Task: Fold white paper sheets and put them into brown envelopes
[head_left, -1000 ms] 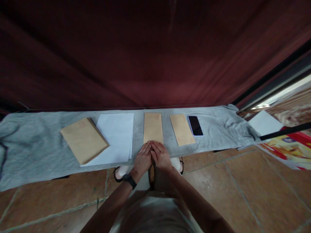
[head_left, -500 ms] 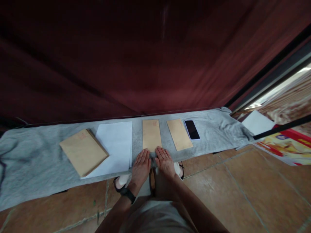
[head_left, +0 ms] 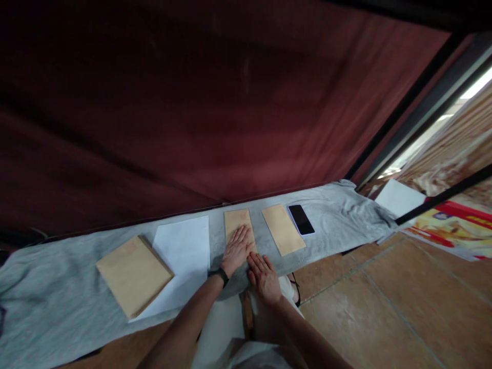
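- Head view: left hand [head_left: 236, 248] lies flat, fingers extended and empty, on the narrow brown envelope [head_left: 234, 217], mid-way along the grey cloth [head_left: 57, 287].
- Right hand [head_left: 265, 277] lies flat with fingers spread, holding nothing, at the cloth's near edge.
- Risk: palm pressure may drag the loose cloth and skew the envelope toward the second envelope [head_left: 282, 236].

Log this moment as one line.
left hand: flat on middle brown envelope | right hand: flat at near edge of grey cloth | nothing gripped
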